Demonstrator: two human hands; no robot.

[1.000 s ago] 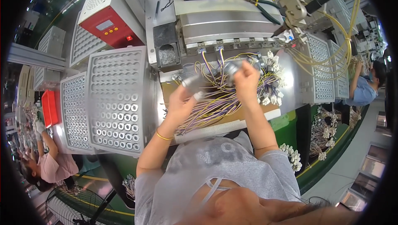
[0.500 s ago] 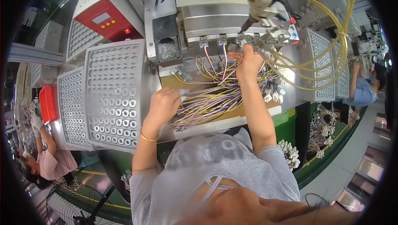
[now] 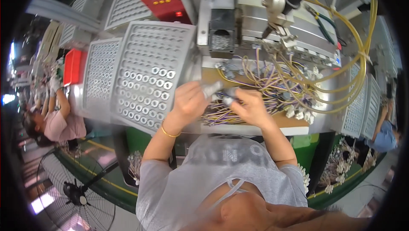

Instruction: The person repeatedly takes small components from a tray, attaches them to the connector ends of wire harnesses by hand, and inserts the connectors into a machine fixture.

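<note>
While left hand [image 3: 189,99] pinches small grey part [image 3: 211,88], right hand [image 3: 251,107] grips connector [image 3: 228,100] just beside.

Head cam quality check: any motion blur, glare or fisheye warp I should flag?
Head view: both hands are smeared by motion blur, the left hand and right hand meeting over the wire bundle; the small grey part between them is too soft to identify. Strong fisheye bends the perforated tray edges; black vignette rings the frame. Lighting is even, with no harsh glare.
</note>
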